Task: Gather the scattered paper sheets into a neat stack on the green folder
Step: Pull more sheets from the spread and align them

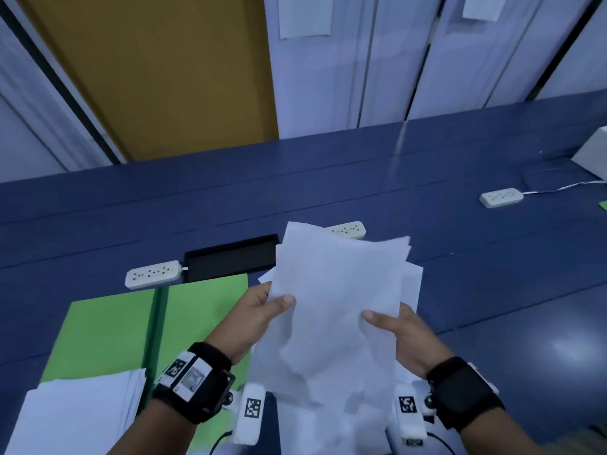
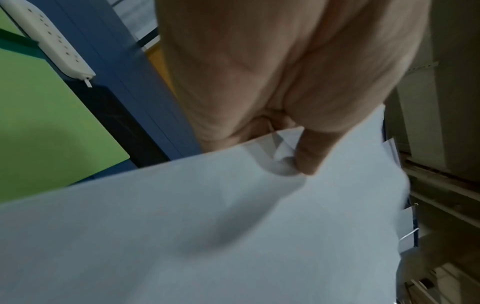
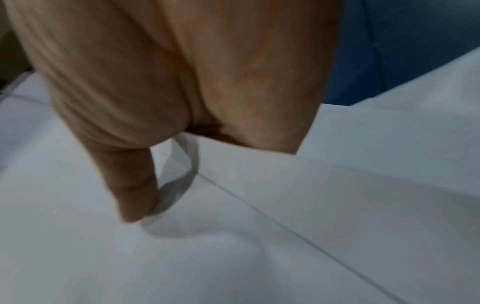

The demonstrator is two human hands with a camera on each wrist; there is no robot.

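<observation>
While a white stack [image 1: 75, 412] lies on the green folder [image 1: 111, 326] at the worktop's near-left edge, the left hand [image 1: 259, 310] and right hand [image 1: 404, 333] pinch uneven paper sheets [image 1: 335, 297] by thumbs, raised just right of it.

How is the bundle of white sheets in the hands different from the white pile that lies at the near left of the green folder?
The held bundle is lifted off the table, gripped by the left hand and right hand; the resting pile lies untouched, overlapping the near edge of the green folder. The held bundle's edges fan out unevenly, while the resting pile looks more squared. The bundle is right of the folder, the pile at its near left. Both are plain white paper.
</observation>
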